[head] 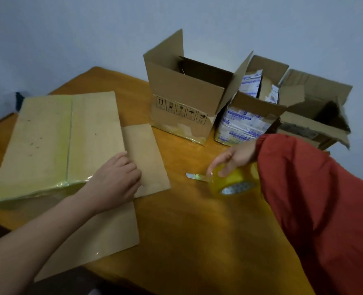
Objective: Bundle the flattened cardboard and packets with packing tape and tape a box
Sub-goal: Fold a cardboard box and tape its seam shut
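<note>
A stack of flattened cardboard [55, 141], bound along its near edge with yellowish tape, lies on the left of the wooden table [197, 231]. My left hand [116, 179] rests on its right edge with fingers curled, over a loose brown sheet [146, 154]. My right hand [231, 158] grips a roll of yellow packing tape [231, 184] standing on the table. A short tape end [194, 176] sticks out to the left of the roll. An open box [185, 96] stands upright behind.
A second open box [246, 122] holding blue-and-white packets stands right of the first. A third, torn box [312, 122] stands at the far right. A larger cardboard sheet [104, 235] lies under my left forearm. The wall is close behind.
</note>
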